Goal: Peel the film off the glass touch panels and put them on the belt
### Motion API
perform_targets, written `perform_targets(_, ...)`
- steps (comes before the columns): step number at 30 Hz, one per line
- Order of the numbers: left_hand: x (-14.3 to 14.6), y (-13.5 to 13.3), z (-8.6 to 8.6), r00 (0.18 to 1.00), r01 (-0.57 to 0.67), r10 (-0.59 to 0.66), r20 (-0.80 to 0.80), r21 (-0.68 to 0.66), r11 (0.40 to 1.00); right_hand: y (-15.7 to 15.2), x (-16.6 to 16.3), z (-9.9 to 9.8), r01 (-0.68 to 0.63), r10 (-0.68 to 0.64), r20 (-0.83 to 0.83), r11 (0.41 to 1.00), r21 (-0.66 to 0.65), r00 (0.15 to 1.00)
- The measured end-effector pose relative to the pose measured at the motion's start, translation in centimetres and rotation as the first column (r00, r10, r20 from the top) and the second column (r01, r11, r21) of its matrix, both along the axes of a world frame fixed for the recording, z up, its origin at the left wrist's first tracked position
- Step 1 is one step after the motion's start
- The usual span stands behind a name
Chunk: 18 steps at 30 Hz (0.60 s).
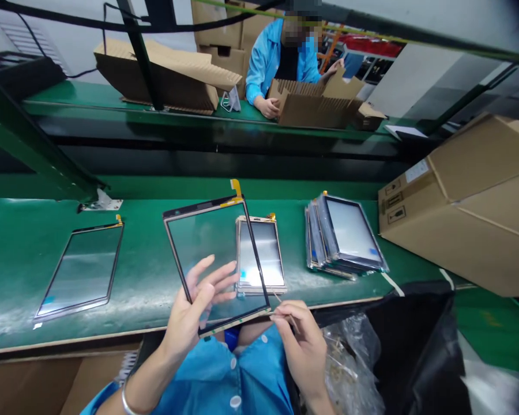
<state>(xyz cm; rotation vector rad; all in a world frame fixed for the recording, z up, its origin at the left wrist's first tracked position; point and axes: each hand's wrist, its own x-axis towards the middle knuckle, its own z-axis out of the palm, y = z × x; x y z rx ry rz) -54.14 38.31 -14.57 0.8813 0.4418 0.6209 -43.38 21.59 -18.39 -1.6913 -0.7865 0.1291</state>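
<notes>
My left hand [185, 317] holds a clear touch-screen panel [207, 242] by its lower left side, tilted above the bench. The panel has a dark border and an orange ribbon tab at its top; my fingers show through the glass. At its lower right corner my right hand [300, 340] is pinched closed, with something thin and pale between the fingertips that I cannot make out. Behind the held panel a display screen [266, 253] lies on the bench, partly covered by it. Another touch panel [86, 268] lies flat at the left.
A stack of wrapped screens [350, 233] stands on the green bench [147, 300], right of centre. A large carton [467, 202] sits at the far right. Crumpled plastic bags [350, 363] hang below the edge. Across the bench, a person in blue [263, 57] handles an open cardboard box [315, 106].
</notes>
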Motion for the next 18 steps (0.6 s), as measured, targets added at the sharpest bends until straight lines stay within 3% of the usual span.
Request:
perform_targets(6,-0.5,-1.2,1.0,0.998,-0.024,0.025,-0.055,0.021,0.999,0.5,0.4,1.7,-0.038,0.031,0.153,0.998,0.042,0.988)
perform_targets(10,-0.7,-1.8,1.4,0.998,-0.037,0.039,-0.047,0.039,0.999,0.2,0.3,1.6,-0.056,0.042,0.232,0.997,0.055,0.972)
perform_targets(18,-0.8,-3.8,2.0,0.995,-0.094,0.095,-0.009,0.12,0.988,0.5,0.8,2.2,-0.06,0.062,0.169,0.998,-0.017,0.984)
